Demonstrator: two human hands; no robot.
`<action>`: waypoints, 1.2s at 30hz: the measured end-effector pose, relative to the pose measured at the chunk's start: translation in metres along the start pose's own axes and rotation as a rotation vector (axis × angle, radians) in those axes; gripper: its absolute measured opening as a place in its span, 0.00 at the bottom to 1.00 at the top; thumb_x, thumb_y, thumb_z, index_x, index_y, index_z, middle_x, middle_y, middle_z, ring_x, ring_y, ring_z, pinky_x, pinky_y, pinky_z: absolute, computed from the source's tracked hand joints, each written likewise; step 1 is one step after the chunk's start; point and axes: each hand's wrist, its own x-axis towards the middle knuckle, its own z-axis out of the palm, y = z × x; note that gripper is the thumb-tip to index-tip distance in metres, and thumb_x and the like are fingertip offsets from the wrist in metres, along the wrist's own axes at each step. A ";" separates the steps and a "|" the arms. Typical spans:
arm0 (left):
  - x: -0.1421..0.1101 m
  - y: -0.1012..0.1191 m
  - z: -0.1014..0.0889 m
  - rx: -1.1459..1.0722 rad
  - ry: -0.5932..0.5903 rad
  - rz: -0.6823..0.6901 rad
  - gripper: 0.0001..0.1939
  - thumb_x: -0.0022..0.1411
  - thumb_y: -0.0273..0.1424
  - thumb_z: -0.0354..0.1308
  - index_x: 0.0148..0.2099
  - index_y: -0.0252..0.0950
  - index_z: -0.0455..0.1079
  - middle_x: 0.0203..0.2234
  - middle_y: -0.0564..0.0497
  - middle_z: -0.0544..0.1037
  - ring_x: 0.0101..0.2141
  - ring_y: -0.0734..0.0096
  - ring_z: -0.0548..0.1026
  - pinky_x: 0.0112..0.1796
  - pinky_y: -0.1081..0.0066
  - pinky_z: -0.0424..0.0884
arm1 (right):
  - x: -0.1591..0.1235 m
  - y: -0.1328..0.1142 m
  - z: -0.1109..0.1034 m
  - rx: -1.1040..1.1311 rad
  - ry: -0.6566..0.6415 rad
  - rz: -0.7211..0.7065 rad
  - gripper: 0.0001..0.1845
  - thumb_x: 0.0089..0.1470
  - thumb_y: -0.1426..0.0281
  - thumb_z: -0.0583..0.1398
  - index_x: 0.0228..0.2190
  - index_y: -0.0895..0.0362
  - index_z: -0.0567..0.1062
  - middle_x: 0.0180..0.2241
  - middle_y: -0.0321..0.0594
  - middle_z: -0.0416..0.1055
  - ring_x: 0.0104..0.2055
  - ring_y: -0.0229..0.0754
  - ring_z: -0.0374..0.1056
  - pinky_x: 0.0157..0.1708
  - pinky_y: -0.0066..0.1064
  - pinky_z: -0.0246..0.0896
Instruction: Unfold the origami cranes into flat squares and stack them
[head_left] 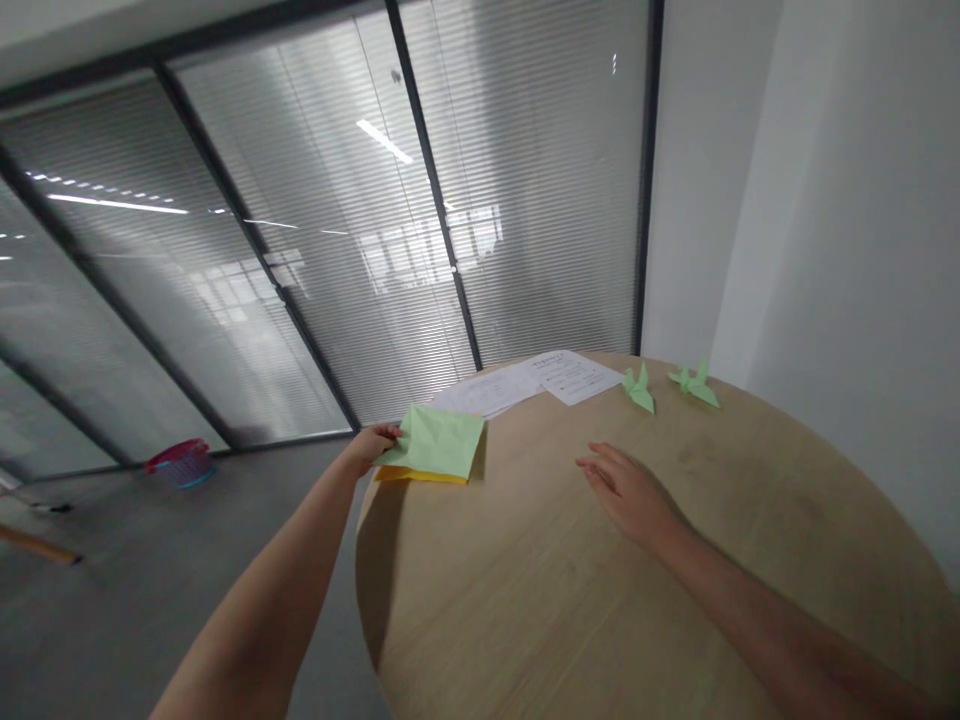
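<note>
My left hand (377, 444) pinches the left edge of a light green sheet of paper (439, 440) at the table's far left. Yellow-orange paper (424, 476) shows beneath the green sheet's near edge. My right hand (622, 487) is over the middle of the table, palm down, fingers stretched out and holding nothing. Beyond it stand two folded green paper cranes, one crane (639, 390) nearer the middle and another crane (696, 385) to its right.
Printed white sheets (574, 377) lie at the back of the round wooden table (525, 600). Behind it is a glass partition with blinds (555, 200); a white wall (862, 250) rises on the right. A red and blue basket (182, 463) sits on the floor to the left.
</note>
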 end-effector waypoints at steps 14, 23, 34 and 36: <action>0.007 -0.013 -0.008 0.198 0.139 0.073 0.10 0.38 0.24 0.60 0.30 0.35 0.73 0.18 0.56 0.74 0.20 0.72 0.72 0.25 0.74 0.67 | 0.000 0.000 0.000 -0.043 -0.036 0.008 0.23 0.71 0.60 0.51 0.42 0.55 0.84 0.61 0.52 0.72 0.66 0.53 0.67 0.66 0.48 0.59; 0.008 -0.022 -0.008 0.547 0.234 0.093 0.14 0.42 0.23 0.60 0.35 0.36 0.80 0.27 0.50 0.83 0.34 0.58 0.82 0.34 0.71 0.74 | 0.001 0.002 0.001 -0.074 -0.041 -0.004 0.22 0.70 0.60 0.51 0.41 0.54 0.84 0.61 0.51 0.73 0.65 0.52 0.67 0.66 0.48 0.59; -0.004 -0.013 -0.002 0.923 0.173 0.127 0.15 0.53 0.30 0.62 0.43 0.37 0.82 0.39 0.45 0.87 0.45 0.52 0.83 0.43 0.69 0.75 | 0.001 -0.005 -0.004 -0.073 -0.074 0.023 0.20 0.70 0.61 0.53 0.40 0.55 0.84 0.61 0.52 0.73 0.65 0.52 0.67 0.65 0.47 0.60; -0.007 -0.012 0.002 0.977 0.164 0.150 0.17 0.55 0.32 0.61 0.47 0.35 0.81 0.44 0.41 0.86 0.50 0.49 0.81 0.48 0.66 0.74 | 0.002 -0.004 -0.004 -0.072 -0.078 0.023 0.19 0.69 0.61 0.54 0.40 0.55 0.84 0.61 0.52 0.73 0.65 0.52 0.68 0.65 0.46 0.60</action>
